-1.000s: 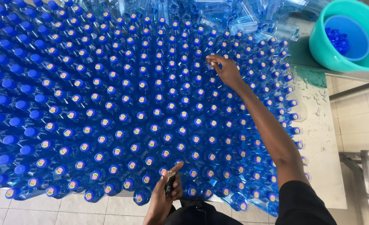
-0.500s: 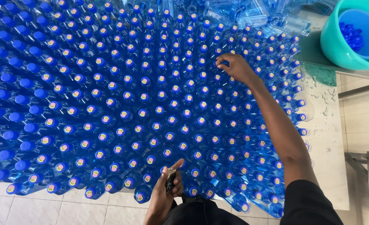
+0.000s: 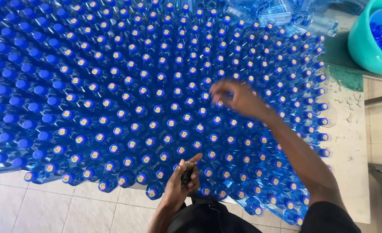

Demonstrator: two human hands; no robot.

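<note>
Right hand (image 3: 238, 98) blurred over bottle caps (image 3: 199, 112), grip unclear; left hand (image 3: 183, 183) clutching small dark object (image 3: 187, 174). Risk: knocking packed bottles over.

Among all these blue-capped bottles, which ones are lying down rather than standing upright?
The clear bottles heaped at the top edge, left of the teal basin. They show their sides; every other bottle shows only its cap.

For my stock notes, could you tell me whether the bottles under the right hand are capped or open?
Capped: the bottles around the right hand all show blue caps.
</note>
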